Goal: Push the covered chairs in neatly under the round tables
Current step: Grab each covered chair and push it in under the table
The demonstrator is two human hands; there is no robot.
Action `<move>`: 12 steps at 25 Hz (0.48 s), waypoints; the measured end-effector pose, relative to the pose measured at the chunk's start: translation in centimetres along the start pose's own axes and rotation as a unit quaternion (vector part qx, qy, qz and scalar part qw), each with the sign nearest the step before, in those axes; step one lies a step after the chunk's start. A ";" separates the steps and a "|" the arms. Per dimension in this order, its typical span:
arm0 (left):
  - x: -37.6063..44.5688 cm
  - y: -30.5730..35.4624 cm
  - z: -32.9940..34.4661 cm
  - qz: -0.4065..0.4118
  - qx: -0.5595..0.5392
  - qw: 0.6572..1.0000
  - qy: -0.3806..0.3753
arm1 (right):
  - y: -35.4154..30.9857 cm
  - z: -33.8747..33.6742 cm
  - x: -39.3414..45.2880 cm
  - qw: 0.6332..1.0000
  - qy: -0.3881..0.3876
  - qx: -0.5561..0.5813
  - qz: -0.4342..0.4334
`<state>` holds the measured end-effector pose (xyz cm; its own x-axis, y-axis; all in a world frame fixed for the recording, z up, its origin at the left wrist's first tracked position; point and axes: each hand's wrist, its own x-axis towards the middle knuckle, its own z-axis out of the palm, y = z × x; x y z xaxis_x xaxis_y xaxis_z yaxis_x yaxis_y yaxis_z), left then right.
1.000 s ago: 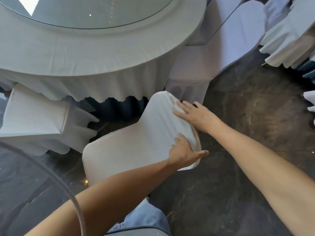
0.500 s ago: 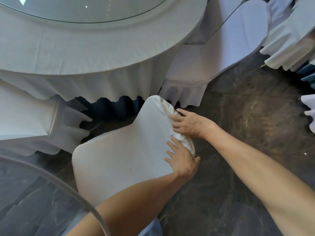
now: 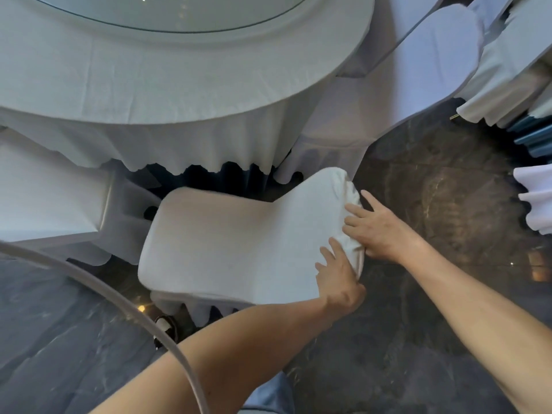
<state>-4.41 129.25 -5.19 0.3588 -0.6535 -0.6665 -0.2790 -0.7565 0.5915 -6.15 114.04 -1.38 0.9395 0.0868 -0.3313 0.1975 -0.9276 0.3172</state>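
Both hands, the left hand [image 3: 339, 279] and right hand [image 3: 378, 227], press with spread fingers on the top of the chair [image 3: 239, 243] back, likely to steer it under the table [image 3: 185, 76] just beyond.

L hand [image 3: 339, 274] & R hand [image 3: 378, 227] flat, fingers straight, arms extended.

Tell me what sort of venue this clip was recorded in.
Most likely a banquet or function hall. A round table draped in a long white cloth carries a glass turntable, white fitted covers dress the chairs, and the floor is dark polished stone.
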 end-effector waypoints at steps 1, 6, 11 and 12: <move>-0.4 -0.8 -0.5 0.014 0.012 1.000 -0.013 | -0.7 -0.2 -0.4 1.000 0.005 0.006 0.015; -2.6 -7.8 -4.1 0.061 0.079 0.995 -0.030 | -6.6 -2.8 1.8 0.997 0.005 0.047 0.068; -4.4 -15.2 -11.0 0.110 0.120 0.986 0.024 | -12.0 -6.4 7.4 0.993 0.003 0.097 0.069; -5.1 -16.7 -12.8 0.114 0.131 0.984 0.035 | -13.2 -6.9 8.9 0.992 0.005 0.107 0.073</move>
<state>9.83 145.59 -5.87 0.3186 -0.8101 -0.4921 -0.5755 -0.5779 0.5786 1.53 129.57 -2.35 0.9568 -0.0512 -0.2862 -0.0036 -0.9864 0.1644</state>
